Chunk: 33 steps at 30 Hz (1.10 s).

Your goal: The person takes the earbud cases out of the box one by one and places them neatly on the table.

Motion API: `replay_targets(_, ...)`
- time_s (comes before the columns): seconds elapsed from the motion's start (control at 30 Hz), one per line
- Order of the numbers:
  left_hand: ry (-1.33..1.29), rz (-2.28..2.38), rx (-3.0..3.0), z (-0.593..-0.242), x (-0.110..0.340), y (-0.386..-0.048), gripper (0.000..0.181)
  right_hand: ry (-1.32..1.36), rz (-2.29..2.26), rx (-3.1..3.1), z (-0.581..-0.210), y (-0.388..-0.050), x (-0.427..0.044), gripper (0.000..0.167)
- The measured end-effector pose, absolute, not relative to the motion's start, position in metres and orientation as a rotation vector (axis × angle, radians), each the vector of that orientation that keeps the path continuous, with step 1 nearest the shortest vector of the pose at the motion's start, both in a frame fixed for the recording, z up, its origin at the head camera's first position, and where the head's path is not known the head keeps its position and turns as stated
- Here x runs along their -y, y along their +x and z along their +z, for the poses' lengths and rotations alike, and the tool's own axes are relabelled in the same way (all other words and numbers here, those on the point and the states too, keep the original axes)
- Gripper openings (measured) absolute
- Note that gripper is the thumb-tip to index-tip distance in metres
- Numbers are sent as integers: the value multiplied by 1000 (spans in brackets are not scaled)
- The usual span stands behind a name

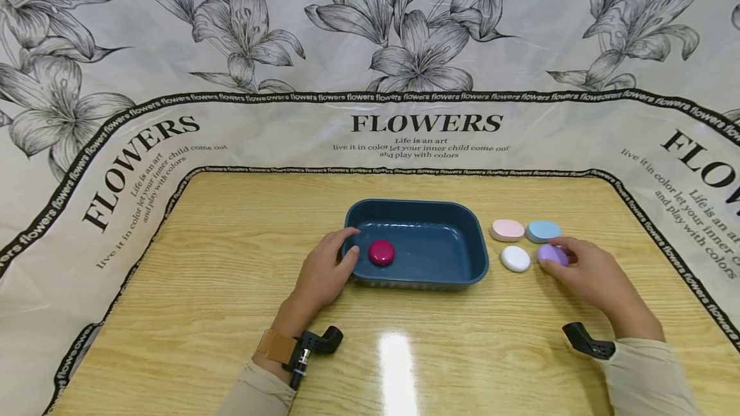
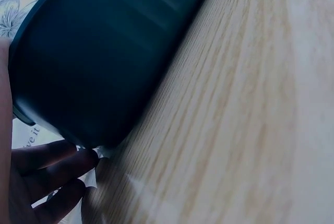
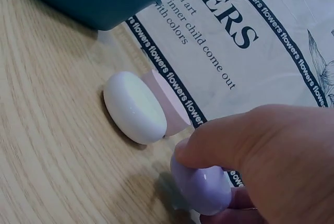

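My left hand [image 1: 325, 269] holds the left end of a dark blue rectangular basin [image 1: 416, 285], its thumb and index fingertips at the rim. In the left wrist view, other fingers [image 2: 62, 174] lie by the basin's lower corner. Inside the basin, toward its left, lies a round magenta soap-like piece [image 1: 381, 253]. Right of the basin, my right hand [image 1: 592, 271] pinches a purple oval soap-like bar [image 3: 203, 187] between thumb and fingers. Beside it are a white oval bar [image 1: 515, 259], a pink one [image 1: 507, 230] and a blue one [image 1: 543, 231].
A wood-grain tabletop [image 1: 462, 345] carries everything. Behind and at both sides runs a white cloth [image 1: 277, 133] printed with flowers and lettering. Black camera mounts sit on the left wrist [image 1: 317, 342] and right wrist [image 1: 586, 341].
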<state>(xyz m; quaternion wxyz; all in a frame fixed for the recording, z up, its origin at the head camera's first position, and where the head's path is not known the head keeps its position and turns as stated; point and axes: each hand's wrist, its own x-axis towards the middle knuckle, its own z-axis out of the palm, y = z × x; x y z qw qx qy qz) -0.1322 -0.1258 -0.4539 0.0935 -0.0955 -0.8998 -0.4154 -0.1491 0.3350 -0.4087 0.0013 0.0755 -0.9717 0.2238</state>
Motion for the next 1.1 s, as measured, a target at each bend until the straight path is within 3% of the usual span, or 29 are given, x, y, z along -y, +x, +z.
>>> replay_targets(0.93,-271,-1232,2687,-455,125,-131,36,261,632,3077,-409,-146,-335,64)
replay_targets(1.1,-278,-1227,2682,-455,126,-132,36,236,655,3038,-402,-145,-335,58)
